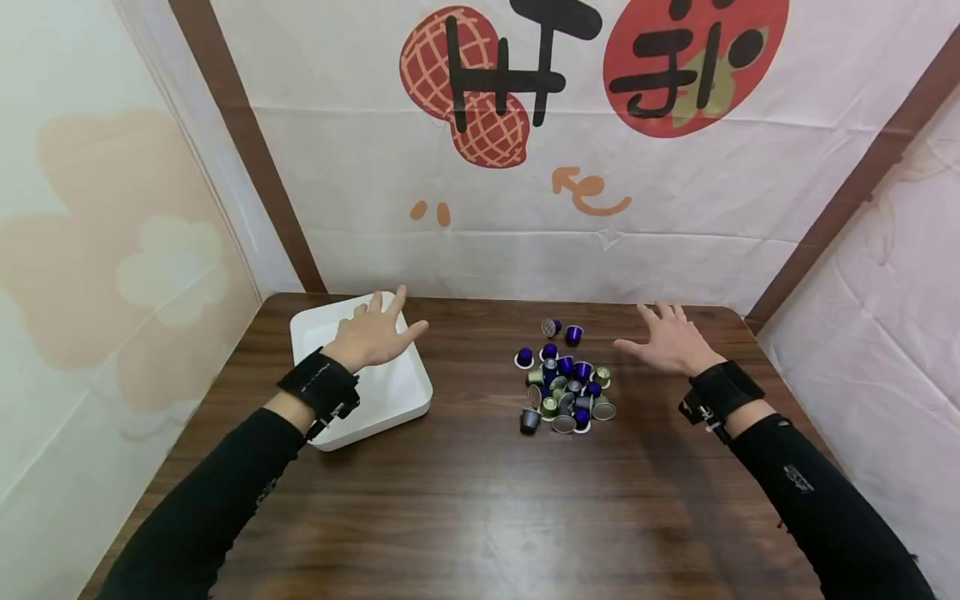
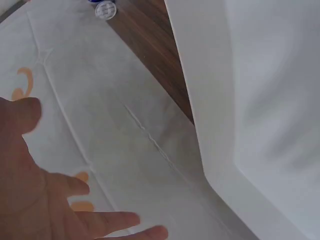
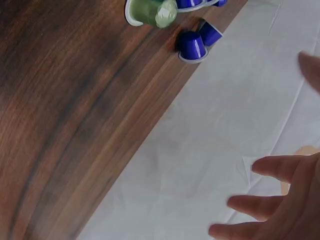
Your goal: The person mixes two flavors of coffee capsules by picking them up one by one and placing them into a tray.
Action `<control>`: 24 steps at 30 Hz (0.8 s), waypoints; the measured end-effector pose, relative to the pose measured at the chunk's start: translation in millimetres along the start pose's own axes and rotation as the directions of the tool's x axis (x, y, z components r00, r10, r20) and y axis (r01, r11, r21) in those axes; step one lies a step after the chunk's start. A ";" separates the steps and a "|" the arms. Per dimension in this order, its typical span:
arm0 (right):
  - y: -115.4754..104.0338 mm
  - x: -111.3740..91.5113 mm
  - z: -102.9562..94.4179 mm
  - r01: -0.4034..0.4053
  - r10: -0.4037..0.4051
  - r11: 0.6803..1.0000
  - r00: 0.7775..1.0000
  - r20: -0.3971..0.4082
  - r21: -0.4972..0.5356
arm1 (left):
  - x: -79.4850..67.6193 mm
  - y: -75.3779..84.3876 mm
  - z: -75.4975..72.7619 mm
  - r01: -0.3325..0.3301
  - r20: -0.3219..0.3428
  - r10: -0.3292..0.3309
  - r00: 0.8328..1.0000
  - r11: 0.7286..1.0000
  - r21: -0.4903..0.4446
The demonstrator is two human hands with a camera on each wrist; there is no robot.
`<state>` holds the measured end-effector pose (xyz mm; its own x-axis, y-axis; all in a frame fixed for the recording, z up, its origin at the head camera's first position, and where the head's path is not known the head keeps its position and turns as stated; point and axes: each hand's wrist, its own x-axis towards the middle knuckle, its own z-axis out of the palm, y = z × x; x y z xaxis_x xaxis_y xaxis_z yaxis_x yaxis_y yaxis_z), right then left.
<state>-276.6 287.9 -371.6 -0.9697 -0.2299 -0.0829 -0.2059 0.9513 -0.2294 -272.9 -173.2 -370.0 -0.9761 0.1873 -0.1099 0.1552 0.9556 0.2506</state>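
My left hand point(image 1: 369, 336) is over the white tray point(image 1: 408, 392), fingers spread and nothing held. In the left wrist view the left hand point(image 2: 30, 190) appears beside the wall of the tray point(image 2: 202, 100). To the right of the coffee capsules, my right hand point(image 1: 670, 342) has its fingers extended and holds nothing. Blue, green and grey coffee capsules point(image 1: 566, 364) lie in a loose pile at the middle of the table, some upright and some on their sides. The right wrist view shows a green capsule point(image 3: 150, 11) and a blue capsule point(image 3: 191, 46) away from the right hand point(image 3: 285, 195).
The brown wooden table point(image 1: 480, 500) reaches back to a printed white cloth point(image 1: 525, 258). Cloth walls also stand at left and right. Two capsules, one of them a blue capsule point(image 1: 573, 335), lie behind the main pile, and a grey capsule point(image 1: 529, 421) sits at its front left.
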 end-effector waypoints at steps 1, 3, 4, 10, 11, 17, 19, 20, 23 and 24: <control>1.3 -0.2 1.4 0.010 -0.010 1.000 1.000 0.006 0.006 | -2.0 -4.4 -0.5 -0.005 -0.016 0.005 1.000 1.000 0.004; 4.0 -1.5 5.1 0.034 -0.035 0.999 0.999 0.022 0.024 | -7.9 -14.0 -0.6 -0.011 -0.053 0.011 0.999 1.000 0.008; 5.5 -2.5 7.1 0.043 -0.045 0.998 0.998 0.035 0.041 | -11.6 -19.4 -0.1 -0.012 -0.069 0.012 0.998 1.000 0.007; 12.1 -8.7 22.2 0.075 -0.081 0.993 0.994 0.071 0.089 | -37.5 -57.7 9.6 0.058 -0.110 -0.060 0.992 0.998 -0.020; 12.9 -9.8 24.8 0.074 -0.080 0.993 0.994 0.069 0.087 | -41.3 -64.1 12.0 0.075 -0.112 -0.078 0.991 0.997 -0.031; 13.4 -17.3 38.4 0.086 -0.096 0.989 0.992 0.081 0.119 | -59.8 -96.3 27.0 0.196 -0.089 -0.209 0.974 0.972 -0.130; 13.2 -19.2 42.3 0.103 -0.116 0.986 0.989 0.095 0.128 | -63.7 -104.4 30.4 0.230 -0.038 -0.238 0.971 0.961 -0.154; 13.4 -19.8 44.1 0.111 -0.124 0.985 0.987 0.102 0.131 | -65.1 -108.0 32.2 0.245 -0.006 -0.249 0.968 0.955 -0.168; 13.8 -20.7 48.1 0.127 -0.142 0.983 0.983 0.115 0.132 | -67.1 -116.4 38.3 0.282 0.091 -0.269 0.959 0.933 -0.222; 13.9 -20.8 48.8 0.131 -0.146 0.983 0.982 0.118 0.130 | -67.6 -118.9 40.7 0.295 0.117 -0.274 0.955 0.925 -0.241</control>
<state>-252.8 295.8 -420.3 -0.9068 -0.3891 -0.1621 -0.3122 0.8783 -0.3620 -219.2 -290.3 -431.5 -0.9565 -0.0566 -0.2861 -0.1811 0.8841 0.4307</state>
